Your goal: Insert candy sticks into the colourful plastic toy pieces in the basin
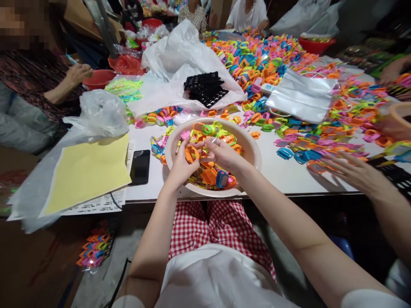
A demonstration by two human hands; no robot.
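Left hand (183, 163): clamped on one orange band (192, 153); right hand (225, 155): grip unclear. One basin (257, 164) beneath; bare tabletop (276, 177) rightward, to near edge (298, 195).

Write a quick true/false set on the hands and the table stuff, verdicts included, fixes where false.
1. The person's left hand and right hand are both over the pale basin. True.
2. The phone lies inside the basin. False: it lies on the white table, left of the basin.
3. The left hand holds an orange plastic piece. True.
4. The black grids are on the floor. False: they lie on white plastic sheeting beyond the basin.
5. Another person's hand is by loose plastic pieces right of the basin. True.
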